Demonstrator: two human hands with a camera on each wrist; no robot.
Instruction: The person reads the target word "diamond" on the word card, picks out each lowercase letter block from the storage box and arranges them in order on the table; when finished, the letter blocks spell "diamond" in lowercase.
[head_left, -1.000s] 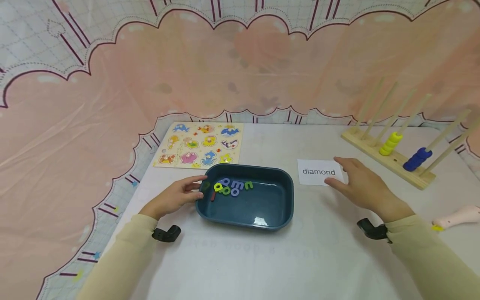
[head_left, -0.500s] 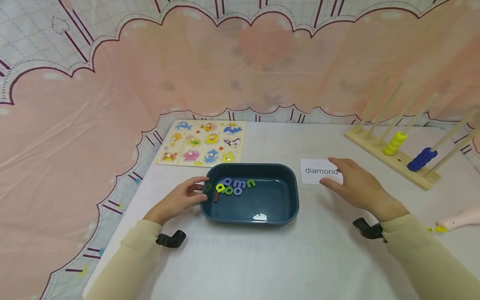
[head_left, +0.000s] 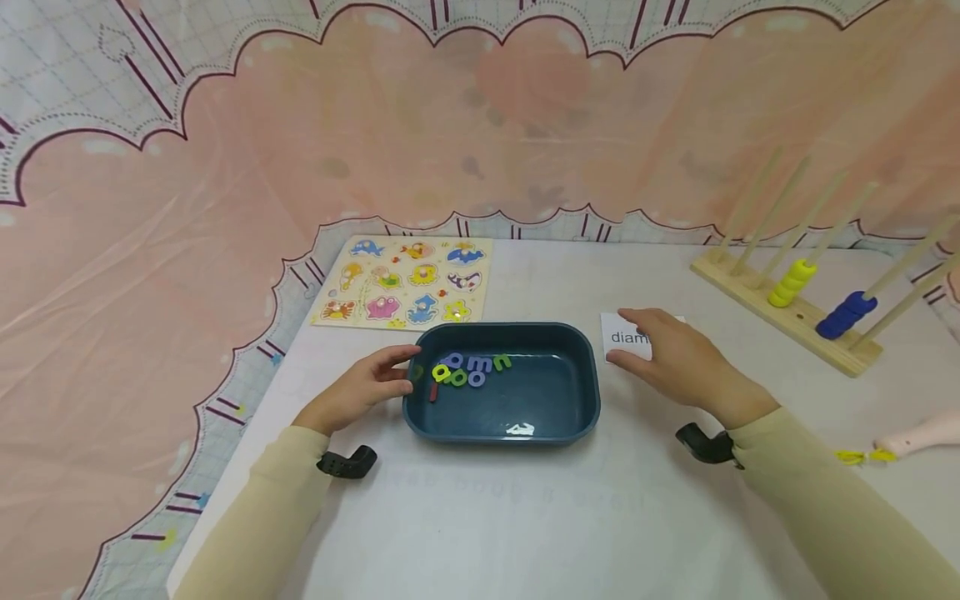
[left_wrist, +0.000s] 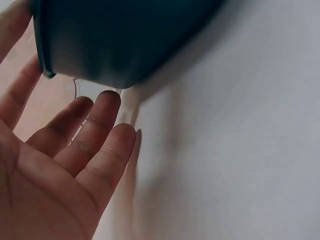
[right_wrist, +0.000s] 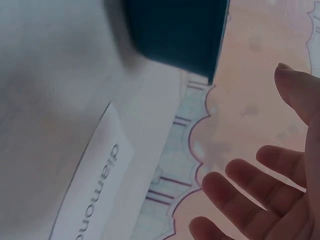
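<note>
A dark teal tray (head_left: pixel 502 429) stands mid-table with several small plastic letters (head_left: pixel 478 364) at its left end, in purple, green, yellow and red. My left hand (head_left: pixel 367 385) is at the tray's left side, fingertips right at the rim. In the left wrist view, its lower fingers (left_wrist: pixel 107 150) reach loosely below the tray wall. My right hand (head_left: pixel 686 362) hovers with fingers spread and nothing held, between the tray and the wooden peg stand. It partly covers a white card (head_left: pixel 618 325) printed "diamond" in the head view; the right wrist view shows more of that card's word.
An animal peg puzzle board (head_left: pixel 405 283) lies behind the tray to the left. At the right stands a wooden peg stand (head_left: pixel 787 312) with yellow beads and blue beads. A pale pink object (head_left: pixel 922 435) with a yellow end lies at the right edge.
My right hand has moved left toward the tray, covering more of the card. The left hand stays at the tray's rim. The head view has shifted slightly.
</note>
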